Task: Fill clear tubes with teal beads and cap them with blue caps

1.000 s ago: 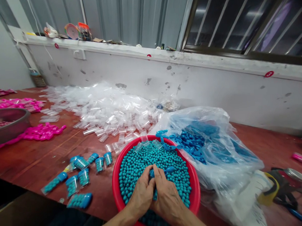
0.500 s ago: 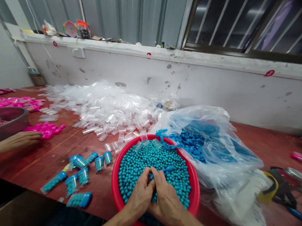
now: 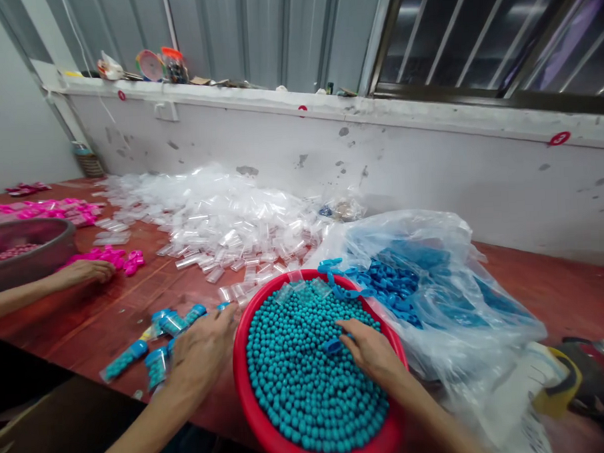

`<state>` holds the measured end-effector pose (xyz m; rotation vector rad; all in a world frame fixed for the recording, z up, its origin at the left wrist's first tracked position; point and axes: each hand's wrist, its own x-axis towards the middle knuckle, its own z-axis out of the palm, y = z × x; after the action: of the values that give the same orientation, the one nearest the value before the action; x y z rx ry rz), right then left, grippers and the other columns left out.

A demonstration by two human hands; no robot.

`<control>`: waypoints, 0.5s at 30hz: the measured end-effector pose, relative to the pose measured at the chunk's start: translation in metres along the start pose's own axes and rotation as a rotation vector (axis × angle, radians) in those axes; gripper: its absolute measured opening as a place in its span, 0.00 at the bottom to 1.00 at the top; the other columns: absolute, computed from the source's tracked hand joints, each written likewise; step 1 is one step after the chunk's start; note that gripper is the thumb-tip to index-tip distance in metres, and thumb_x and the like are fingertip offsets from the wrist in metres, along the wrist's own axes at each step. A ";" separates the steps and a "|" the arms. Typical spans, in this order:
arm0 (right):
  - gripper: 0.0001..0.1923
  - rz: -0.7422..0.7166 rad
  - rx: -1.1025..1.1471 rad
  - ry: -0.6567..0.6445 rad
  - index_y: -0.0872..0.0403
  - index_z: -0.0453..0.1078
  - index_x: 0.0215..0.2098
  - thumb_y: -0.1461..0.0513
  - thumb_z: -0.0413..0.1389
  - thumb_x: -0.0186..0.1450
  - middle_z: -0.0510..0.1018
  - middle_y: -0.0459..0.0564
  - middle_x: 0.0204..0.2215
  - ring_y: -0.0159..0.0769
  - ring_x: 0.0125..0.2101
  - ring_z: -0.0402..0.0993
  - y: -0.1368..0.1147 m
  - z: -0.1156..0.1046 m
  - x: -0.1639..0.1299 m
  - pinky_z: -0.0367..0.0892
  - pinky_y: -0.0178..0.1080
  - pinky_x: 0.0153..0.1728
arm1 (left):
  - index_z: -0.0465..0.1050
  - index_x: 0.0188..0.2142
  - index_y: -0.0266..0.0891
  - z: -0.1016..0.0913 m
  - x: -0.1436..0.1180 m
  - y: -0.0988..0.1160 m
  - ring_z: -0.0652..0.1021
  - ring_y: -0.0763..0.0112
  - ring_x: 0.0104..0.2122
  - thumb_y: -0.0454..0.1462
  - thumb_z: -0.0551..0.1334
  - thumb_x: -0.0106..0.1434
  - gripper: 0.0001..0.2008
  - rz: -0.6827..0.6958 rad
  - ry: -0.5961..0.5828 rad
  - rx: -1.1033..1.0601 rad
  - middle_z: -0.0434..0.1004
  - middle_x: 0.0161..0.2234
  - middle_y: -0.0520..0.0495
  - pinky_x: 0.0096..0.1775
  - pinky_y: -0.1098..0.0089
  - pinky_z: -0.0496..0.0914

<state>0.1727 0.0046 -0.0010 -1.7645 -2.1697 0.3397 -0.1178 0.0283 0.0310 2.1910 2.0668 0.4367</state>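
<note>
A red basin (image 3: 240, 389) full of teal beads (image 3: 309, 380) sits at the table's front edge. My right hand (image 3: 370, 352) rests on the beads at the basin's right side, fingers pinching a blue cap (image 3: 333, 346). My left hand (image 3: 202, 351) is outside the basin, just left of its rim, back up. It is over a group of clear tubes filled with teal beads and closed with blue caps (image 3: 161, 329). What its fingers hold is hidden.
A clear bag of blue caps (image 3: 399, 282) lies right of the basin. A heap of empty clear tubes (image 3: 222, 223) spreads behind it. At the left, a co-worker's hand (image 3: 81, 271) touches pink-capped tubes (image 3: 120, 258) beside a grey basin (image 3: 33, 255). Tools lie at the far right (image 3: 583, 374).
My hands were pressed together over the beads; now they have parted. The left hand moved out to the filled tubes, the right shifted right with a blue cap. The co-worker's hand reached in.
</note>
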 end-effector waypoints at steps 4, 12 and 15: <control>0.16 0.031 -0.057 0.058 0.56 0.66 0.48 0.65 0.45 0.63 0.74 0.53 0.41 0.38 0.42 0.70 0.010 -0.009 0.005 0.64 0.39 0.42 | 0.61 0.47 0.38 0.025 0.040 0.050 0.73 0.60 0.35 0.41 0.48 0.62 0.16 0.132 -0.077 0.035 0.71 0.37 0.40 0.35 0.66 0.64; 0.14 -0.098 -0.341 -0.046 0.53 0.66 0.45 0.66 0.51 0.61 0.72 0.52 0.40 0.41 0.39 0.67 -0.006 -0.017 -0.003 0.63 0.40 0.37 | 0.59 0.48 0.30 0.064 0.075 0.097 0.69 0.52 0.44 0.30 0.42 0.62 0.16 0.195 -0.146 -0.030 0.67 0.43 0.30 0.43 0.58 0.61; 0.08 -0.156 -0.448 -0.090 0.52 0.69 0.37 0.64 0.53 0.59 0.73 0.51 0.37 0.45 0.37 0.66 -0.011 -0.005 0.000 0.63 0.43 0.34 | 0.59 0.47 0.30 0.060 0.065 0.090 0.71 0.52 0.42 0.29 0.43 0.61 0.16 0.216 -0.216 -0.057 0.70 0.39 0.30 0.41 0.57 0.62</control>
<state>0.1650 0.0026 0.0076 -1.8024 -2.5829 -0.1199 -0.0125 0.0934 0.0070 2.3214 1.6988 0.2587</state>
